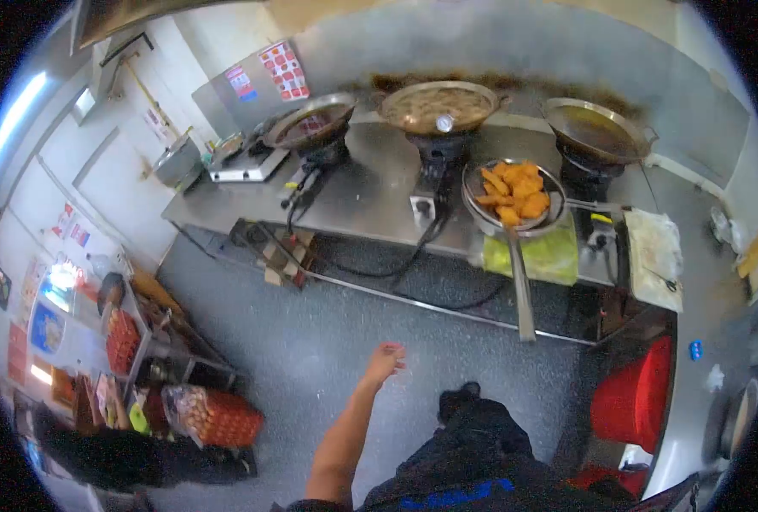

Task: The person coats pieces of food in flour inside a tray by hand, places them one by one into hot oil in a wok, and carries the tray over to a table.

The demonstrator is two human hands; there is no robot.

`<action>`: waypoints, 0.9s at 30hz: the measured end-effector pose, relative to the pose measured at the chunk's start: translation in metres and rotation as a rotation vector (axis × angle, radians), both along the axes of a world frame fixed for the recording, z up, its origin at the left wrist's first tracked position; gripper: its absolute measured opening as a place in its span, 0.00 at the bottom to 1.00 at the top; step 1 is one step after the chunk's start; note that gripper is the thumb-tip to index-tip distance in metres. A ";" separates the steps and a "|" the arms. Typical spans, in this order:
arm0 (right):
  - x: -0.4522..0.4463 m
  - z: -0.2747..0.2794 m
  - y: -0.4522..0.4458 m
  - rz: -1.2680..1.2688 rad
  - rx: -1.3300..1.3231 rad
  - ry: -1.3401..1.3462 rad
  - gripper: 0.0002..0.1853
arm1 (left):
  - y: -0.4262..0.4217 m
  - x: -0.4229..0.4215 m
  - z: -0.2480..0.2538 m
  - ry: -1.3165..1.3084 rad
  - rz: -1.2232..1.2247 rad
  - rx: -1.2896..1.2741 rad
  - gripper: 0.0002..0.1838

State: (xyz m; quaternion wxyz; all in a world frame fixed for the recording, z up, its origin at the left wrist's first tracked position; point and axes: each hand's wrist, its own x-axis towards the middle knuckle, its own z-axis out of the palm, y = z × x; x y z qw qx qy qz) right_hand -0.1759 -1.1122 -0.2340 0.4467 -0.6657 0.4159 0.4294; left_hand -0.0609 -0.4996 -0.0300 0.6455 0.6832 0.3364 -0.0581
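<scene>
My left hand (386,363) hangs over the grey floor, its fingers loosely bent and apart, holding nothing. My right hand is out of view. Nearest ahead is the long steel handle of a skimmer (522,294), which juts past the counter's front edge. Golden-brown fried pieces (512,193) are heaped in a round strainer on the counter. Under it lies a yellow-green cloth or packet (558,256). Behind stand a wok of bubbling oil (438,107) with a dial thermometer (444,124) and a wok of still, darker oil (599,130).
A third wok (310,121) stands left on the steel counter (366,192). Hoses hang below it. To the right are a white board with scissors (659,256) and a red bin (630,397). At left, a person in dark clothes (114,452) is beside a full red mesh sack (225,418).
</scene>
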 end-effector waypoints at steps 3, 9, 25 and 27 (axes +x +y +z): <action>0.072 -0.016 0.040 -0.110 0.046 -0.096 0.12 | 0.038 0.074 0.006 -0.028 0.055 -0.057 0.19; 0.188 0.004 0.145 -0.411 0.422 -0.609 0.10 | 0.107 0.228 0.003 -0.188 0.200 -0.287 0.15; -0.135 0.058 0.502 -1.310 -0.210 0.013 0.11 | 0.156 0.479 -0.105 -0.185 0.102 -1.189 0.06; -0.127 0.064 0.558 -1.340 -0.169 0.022 0.11 | 0.171 0.490 -0.126 -0.066 -0.054 -1.582 0.09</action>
